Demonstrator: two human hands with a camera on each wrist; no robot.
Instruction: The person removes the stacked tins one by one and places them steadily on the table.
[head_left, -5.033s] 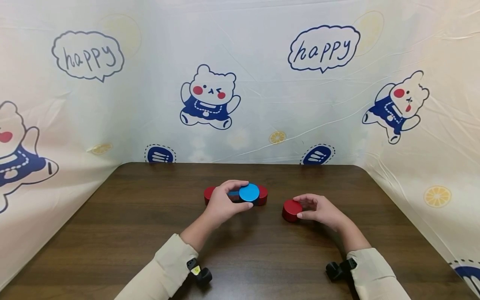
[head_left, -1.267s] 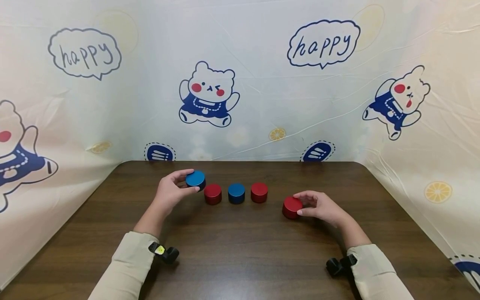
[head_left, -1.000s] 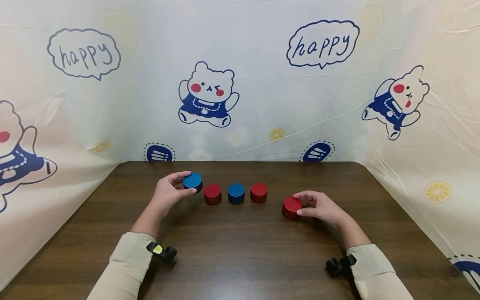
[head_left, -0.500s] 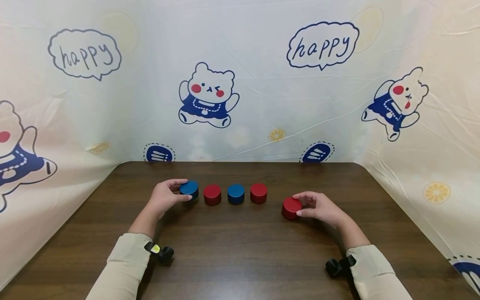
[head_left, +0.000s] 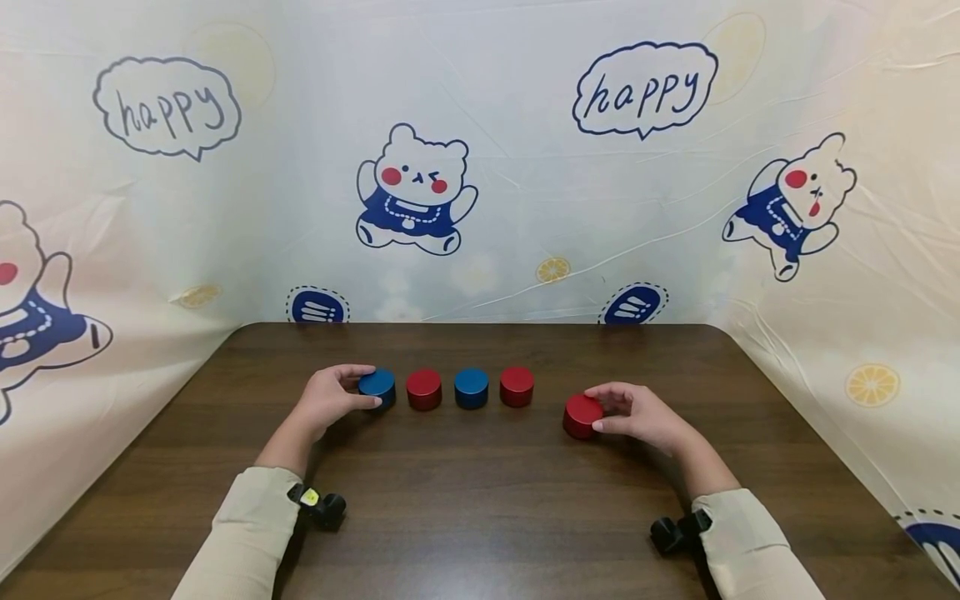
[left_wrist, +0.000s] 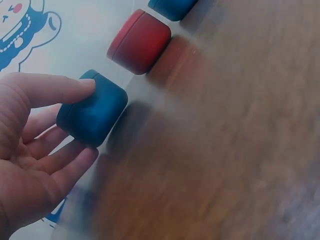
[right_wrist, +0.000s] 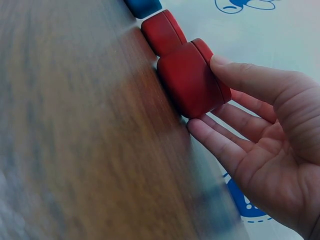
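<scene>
My left hand (head_left: 324, 402) holds a blue cylinder (head_left: 377, 388) between thumb and fingers at the left end of a row. In the left wrist view this blue cylinder (left_wrist: 97, 107) shows a rounded lower edge and a seam near its top, and its base appears to be on the table. To its right in the row stand a red cylinder (head_left: 424, 390), another blue cylinder (head_left: 472, 388) and another red cylinder (head_left: 517, 387). My right hand (head_left: 647, 421) grips a third red cylinder (head_left: 582, 416), set a little nearer and right of the row; the right wrist view shows this red cylinder (right_wrist: 187, 80) upright.
The brown wooden table (head_left: 465, 500) extends in front of the row. A pale printed curtain (head_left: 517, 208) hangs behind the table and along both sides. Each wrist carries a small black camera, the left camera (head_left: 327, 510) and the right camera (head_left: 675, 533).
My left hand has carried the blue cylinder from before the row's middle to its left end, then lowered it. My right hand stays on its red cylinder.
</scene>
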